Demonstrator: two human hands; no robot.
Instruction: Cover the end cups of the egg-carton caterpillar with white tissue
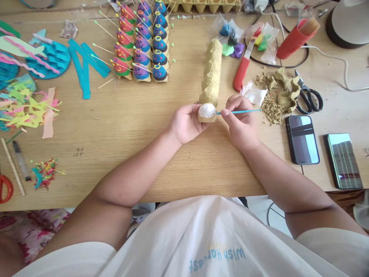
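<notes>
A strip of egg carton cups (pixel 211 73) lies lengthwise before me, its nearest cup covered with white clay (pixel 207 110). My left hand (pixel 187 124) grips that near end, thumb along the side and fingertips showing beneath it. Between the thumb and fingers of my right hand (pixel 241 123) is a thin blue modelling tool (pixel 239 112), its tip at the right edge of the white clay. Just beyond my right hand sits a plastic bag with white clay (pixel 254 94). The cups behind the white one are bare yellowish pulp.
Painted egg carton caterpillars (pixel 142 50) with pin-like feelers stand at the back. A red-handled knife (pixel 242 69), scissors (pixel 309 96), carton scraps (pixel 284 90) and two phones (pixel 302 139) lie right. Paper strips (pixel 86 67) and cuttings (pixel 29 107) lie left.
</notes>
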